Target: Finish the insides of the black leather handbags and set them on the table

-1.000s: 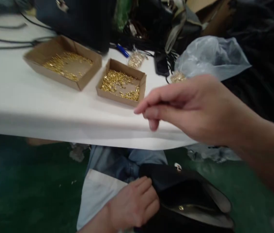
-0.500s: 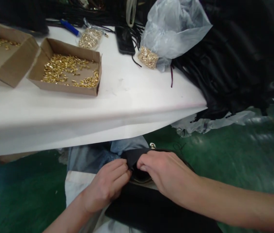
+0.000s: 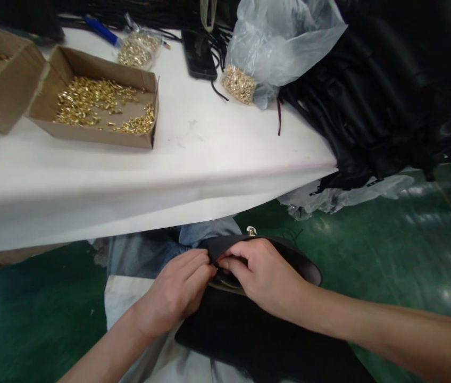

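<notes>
Down from beside the cardboard tray [image 3: 98, 137], my right hand [image 3: 265, 271] has reached the black handbag [image 3: 257, 335] on my lap [image 3: 130, 260], fingertips [image 3: 225, 262] narrowed on I can't tell what. My left hand [image 3: 181, 284] pinches its rim [image 3: 222, 246]; it looks light, supple, best gripped there.

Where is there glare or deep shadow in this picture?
Head view: pale glare streaks the green floor at right; head view: the black bag shows little detail, its opening largely shadowed; head view: the clear plastic bag catches highlights.

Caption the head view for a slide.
Left hand and right hand at an open black bag, beside a table with gold-coloured pieces in cardboard boxes.
</notes>
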Action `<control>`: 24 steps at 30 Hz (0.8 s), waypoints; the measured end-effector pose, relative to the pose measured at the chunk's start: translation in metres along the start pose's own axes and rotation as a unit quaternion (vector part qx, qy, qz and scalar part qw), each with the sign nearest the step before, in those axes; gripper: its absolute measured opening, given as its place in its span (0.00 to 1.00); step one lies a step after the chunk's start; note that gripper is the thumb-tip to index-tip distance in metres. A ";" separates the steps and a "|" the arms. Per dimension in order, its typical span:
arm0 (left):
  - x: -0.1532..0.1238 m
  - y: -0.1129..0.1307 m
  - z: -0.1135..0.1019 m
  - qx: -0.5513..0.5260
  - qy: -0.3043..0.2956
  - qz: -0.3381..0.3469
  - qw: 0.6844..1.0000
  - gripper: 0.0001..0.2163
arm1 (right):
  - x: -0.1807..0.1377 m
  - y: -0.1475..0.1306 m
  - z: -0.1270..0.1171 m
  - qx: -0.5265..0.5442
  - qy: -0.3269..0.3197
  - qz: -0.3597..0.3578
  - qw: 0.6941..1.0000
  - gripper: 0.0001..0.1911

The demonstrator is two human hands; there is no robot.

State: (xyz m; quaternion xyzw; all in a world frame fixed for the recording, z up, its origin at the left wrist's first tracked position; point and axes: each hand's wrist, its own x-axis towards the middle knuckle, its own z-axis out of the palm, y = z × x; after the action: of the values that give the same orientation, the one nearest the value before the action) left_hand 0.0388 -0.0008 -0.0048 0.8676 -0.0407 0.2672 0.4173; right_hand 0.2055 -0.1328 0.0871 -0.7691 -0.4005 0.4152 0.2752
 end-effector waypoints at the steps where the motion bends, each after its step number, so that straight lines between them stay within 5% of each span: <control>1: -0.001 0.000 0.001 0.000 -0.002 -0.003 1.000 0.09 | 0.000 0.000 0.001 -0.014 0.000 -0.006 1.000 0.13; 8: -0.001 -0.004 0.005 -0.012 -0.005 0.005 1.000 0.10 | 0.000 0.001 0.004 -0.123 0.006 -0.008 0.992 0.09; 24: 0.000 -0.007 0.003 -0.035 -0.013 -0.010 0.999 0.13 | -0.001 0.000 0.000 -0.139 -0.023 -0.049 0.989 0.12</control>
State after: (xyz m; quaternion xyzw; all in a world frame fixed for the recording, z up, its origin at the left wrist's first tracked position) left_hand 0.0420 0.0010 -0.0114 0.8564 -0.0468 0.2502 0.4492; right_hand 0.2052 -0.1339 0.0873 -0.7693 -0.4981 0.3591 0.1762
